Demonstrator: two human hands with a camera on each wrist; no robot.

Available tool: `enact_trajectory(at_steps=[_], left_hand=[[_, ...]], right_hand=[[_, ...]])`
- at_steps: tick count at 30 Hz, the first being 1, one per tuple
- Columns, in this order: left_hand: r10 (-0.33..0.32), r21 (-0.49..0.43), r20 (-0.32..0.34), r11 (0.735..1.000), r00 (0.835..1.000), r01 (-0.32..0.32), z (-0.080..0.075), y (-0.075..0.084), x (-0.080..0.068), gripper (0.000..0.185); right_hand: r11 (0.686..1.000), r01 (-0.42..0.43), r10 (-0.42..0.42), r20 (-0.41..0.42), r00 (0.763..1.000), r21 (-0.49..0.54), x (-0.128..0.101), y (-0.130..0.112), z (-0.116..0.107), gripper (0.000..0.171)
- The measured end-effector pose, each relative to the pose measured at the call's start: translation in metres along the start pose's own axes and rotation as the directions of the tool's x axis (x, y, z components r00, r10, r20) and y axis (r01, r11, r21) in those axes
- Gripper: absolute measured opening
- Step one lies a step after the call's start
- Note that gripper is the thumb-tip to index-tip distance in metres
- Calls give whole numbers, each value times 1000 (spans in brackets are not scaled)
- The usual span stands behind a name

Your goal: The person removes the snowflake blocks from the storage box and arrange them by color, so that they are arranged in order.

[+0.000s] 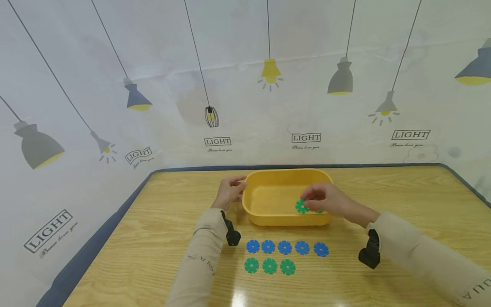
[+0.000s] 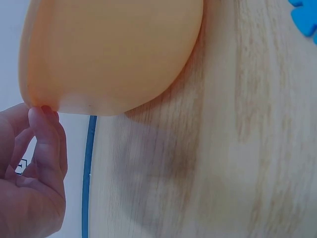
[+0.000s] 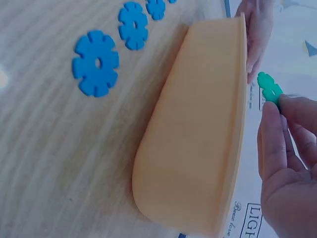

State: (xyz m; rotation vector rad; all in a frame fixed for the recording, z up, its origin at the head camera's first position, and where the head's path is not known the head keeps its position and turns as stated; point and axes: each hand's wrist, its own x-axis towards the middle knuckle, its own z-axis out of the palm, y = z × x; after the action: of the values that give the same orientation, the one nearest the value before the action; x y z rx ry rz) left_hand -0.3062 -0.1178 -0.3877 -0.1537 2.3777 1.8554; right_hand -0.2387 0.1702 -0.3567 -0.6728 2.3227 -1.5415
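Green flower-shaped plastic disc [image 1: 301, 207] is pinched between the fingertips of the right hand [image 1: 326, 199], and it hangs over the inside of the yellow plastic tub, near its front wall. A second bit of green shows under the same hand, but I cannot tell what it is.

Going from big to small: the light wooden surface [image 1: 402, 200] with a dark blue edge carries everything. On it, in the middle and toward the far side, stands the yellow oval plastic tub [image 1: 268, 217]. The left hand [image 1: 229, 192] is at the left rim of this tub; the left wrist view shows 1 fingertip touching the rim, with the fingers loosely bent and gripping nothing.

In front of the tub, on the surface, lies a row of 5 blue flower-shaped discs [image 1: 285, 247], each just beside the next one. Nearer to the person is a shorter row of 3 green flower-shaped discs [image 1: 270, 266], under the left part of the blue row.

Both arms have beige sleeves, and on each wrist sits a small black camera [image 1: 370, 252].
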Motion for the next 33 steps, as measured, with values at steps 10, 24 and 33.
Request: enact_trajectory(at_steps=[10,24,33], left_hand=[[2,1,10,1000,1000,-2,0,0,0,35],[8,10,0,1000,1000,-8,-1,0,0,34],[-10,8,3,1000,1000,10,-1,1,0,34]], right_hand=[[993,108,-104,102,989,-41,-27,5,17,17],[992,126,-122,169,978,-15,-48,38,50,12],[991,64,-47,145,988,-116,-52,39,60,11]])
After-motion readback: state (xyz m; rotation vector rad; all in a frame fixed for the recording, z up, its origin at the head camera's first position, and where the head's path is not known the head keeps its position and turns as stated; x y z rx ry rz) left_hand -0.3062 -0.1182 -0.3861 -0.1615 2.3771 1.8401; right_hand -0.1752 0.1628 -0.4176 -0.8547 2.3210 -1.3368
